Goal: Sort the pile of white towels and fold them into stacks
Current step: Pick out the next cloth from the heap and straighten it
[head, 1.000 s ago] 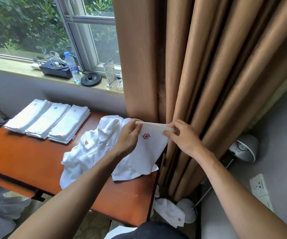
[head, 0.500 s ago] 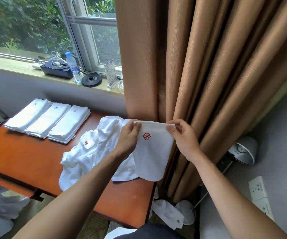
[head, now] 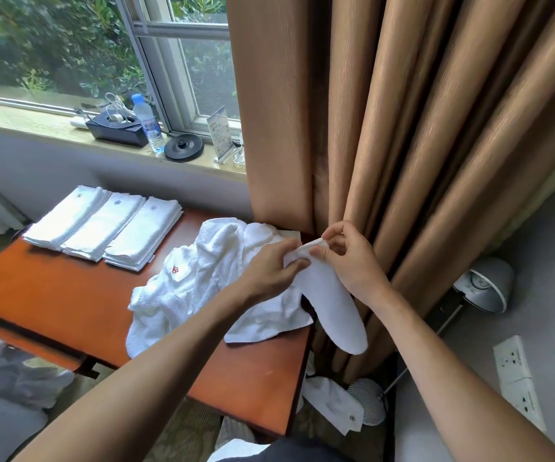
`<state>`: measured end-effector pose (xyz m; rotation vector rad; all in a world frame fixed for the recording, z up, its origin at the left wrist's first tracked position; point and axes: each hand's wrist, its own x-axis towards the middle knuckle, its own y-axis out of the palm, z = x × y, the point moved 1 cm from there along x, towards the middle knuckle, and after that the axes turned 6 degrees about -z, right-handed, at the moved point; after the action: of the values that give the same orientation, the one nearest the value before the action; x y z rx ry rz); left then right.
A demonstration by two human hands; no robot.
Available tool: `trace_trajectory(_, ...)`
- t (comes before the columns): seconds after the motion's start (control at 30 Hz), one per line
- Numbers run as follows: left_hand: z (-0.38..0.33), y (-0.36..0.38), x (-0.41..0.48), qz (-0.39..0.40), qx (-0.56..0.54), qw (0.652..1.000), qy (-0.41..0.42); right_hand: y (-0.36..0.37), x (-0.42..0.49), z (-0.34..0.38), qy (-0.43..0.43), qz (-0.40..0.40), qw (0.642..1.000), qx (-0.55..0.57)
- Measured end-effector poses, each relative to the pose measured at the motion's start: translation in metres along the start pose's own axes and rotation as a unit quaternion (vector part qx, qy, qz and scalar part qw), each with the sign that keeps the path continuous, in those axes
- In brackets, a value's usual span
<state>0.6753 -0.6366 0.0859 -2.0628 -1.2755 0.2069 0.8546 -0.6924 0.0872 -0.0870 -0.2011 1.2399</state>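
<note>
Fingers (head: 297, 265) of the left hand (head: 269, 271) are curled narrowly around the upper edge of one small white towel (head: 332, 305). The right hand (head: 352, 265) meets it there, its thumb and fingertips (head: 317, 251) pinching the same edge, so the two hands almost touch. The towel hangs down from this grip as a doubled, narrow strip. Its rounded lower end dangles past the right edge of the counter (head: 52, 295), in front of the curtain (head: 402, 128).

Just left of the hands, one loose pile of white towels (head: 209, 278) lies crumpled on the counter's right half, with a single red emblem showing on one of them. How many towels the pile holds cannot be told. At the far left end, well apart from the pile, three folded stacks sit side by side with their edges touching: the left stack (head: 66, 218), the middle stack (head: 102, 228) and the right stack (head: 142, 235).

Behind the counter, the windowsill (head: 36, 125) carries one black box (head: 116, 128), one water bottle (head: 147, 125) just beside it, one black round disc (head: 184, 148) and one upright card stand (head: 221, 131). On the floor below the counter's right edge lies one more white towel (head: 336, 405). One lamp head (head: 482, 285) is near the curtain, and two wall sockets (head: 511, 361) are mounted one above the other on the right.
</note>
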Motion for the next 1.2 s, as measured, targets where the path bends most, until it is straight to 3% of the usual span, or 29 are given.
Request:
trace_trajectory(0.23,-0.004,-0.004,0.002,-0.054,-0.137,0.988,-0.043,0.002,-0.022,-0.038,0.1,0.09,0.991,-0.006)
trace_trajectory(0.43,0.024,-0.025,-0.013,-0.137,-0.121,0.979,-0.094,0.012,-0.03,-0.078,0.108,0.13,0.982,-0.084)
trace_trajectory(0.57,0.069,-0.05,-0.036,-0.071,0.014,0.981,-0.181,0.051,-0.021,-0.075,0.047,0.157,0.975,-0.15)
trace_trajectory(0.63,0.088,-0.057,-0.049,-0.054,0.014,0.976,-0.21,0.075,-0.016,-0.066,-0.006,0.182,0.963,-0.197)
trace_trajectory(0.77,0.113,-0.073,-0.067,-0.126,-0.018,0.956,-0.264,0.112,-0.005,-0.044,-0.067,0.217,0.935,-0.271)
trace_trajectory(0.83,0.13,-0.088,-0.068,-0.123,0.03,0.961,-0.245,0.129,0.0,-0.035,-0.081,0.235,0.922,-0.298)
trace_trajectory(1.03,0.174,-0.112,-0.068,0.039,0.194,0.98,-0.024,0.206,0.017,-0.012,-0.079,0.244,0.914,-0.315)
trace_trajectory(1.2,0.23,-0.169,-0.075,0.016,0.147,0.988,-0.04,0.291,0.035,0.0,-0.036,0.23,0.92,-0.315)
